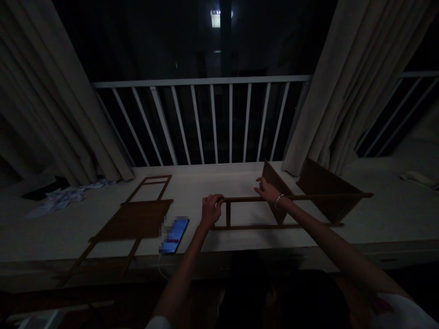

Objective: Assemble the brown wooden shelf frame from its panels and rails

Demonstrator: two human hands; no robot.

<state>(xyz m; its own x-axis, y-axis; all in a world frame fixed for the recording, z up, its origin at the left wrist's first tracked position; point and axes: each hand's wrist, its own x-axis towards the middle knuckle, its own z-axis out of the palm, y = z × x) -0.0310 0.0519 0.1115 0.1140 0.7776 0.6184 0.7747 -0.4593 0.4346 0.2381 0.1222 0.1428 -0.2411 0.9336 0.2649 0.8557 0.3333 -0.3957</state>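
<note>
Holding wooden frame (279, 183), phone (177, 234) nearby, railing (202, 82) behind

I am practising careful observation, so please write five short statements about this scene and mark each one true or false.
1. The left hand touches the wooden frame with the two upright panels. True.
2. The bracelet is on the left wrist. False: the bracelet is on the right wrist.
3. A pale cable hangs near the lower end of the phone. True.
4. The phone's screen is dark. False: it is lit blue.
5. The curtains are closed across the whole window. False: the curtains are parted, with a white railing between them.
</note>
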